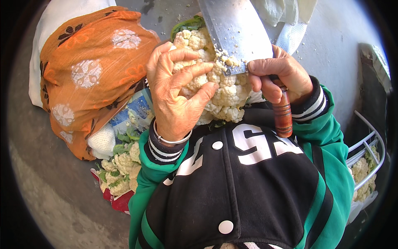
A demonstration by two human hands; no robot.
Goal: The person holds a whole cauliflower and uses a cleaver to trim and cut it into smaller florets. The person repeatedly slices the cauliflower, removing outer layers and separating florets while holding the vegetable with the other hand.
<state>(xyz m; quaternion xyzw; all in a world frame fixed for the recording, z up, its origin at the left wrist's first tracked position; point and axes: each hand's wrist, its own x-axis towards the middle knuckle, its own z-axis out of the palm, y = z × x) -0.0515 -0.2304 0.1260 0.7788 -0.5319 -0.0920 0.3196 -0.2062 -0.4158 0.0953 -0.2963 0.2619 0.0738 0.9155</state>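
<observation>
A large head of cauliflower (228,98) with green leaves at its back fills the middle of the head view, above my lap. My left hand (178,93) grips its left side with bent fingers spread over the florets. My right hand (286,76) holds a wide steel cleaver (232,29), thumb on the blade and fingers by its turned wooden handle (282,117). The blade lies against the upper right of the cauliflower, with small crumbs stuck along its lower edge.
An orange patterned cloth (91,54) lies at left over white material, beside a blue printed bag (132,112). Leafy florets (120,174) sit on red material (122,202) at lower left. A white rack (366,176) with cauliflower stands at right. Pale bags (290,10) lie at top right.
</observation>
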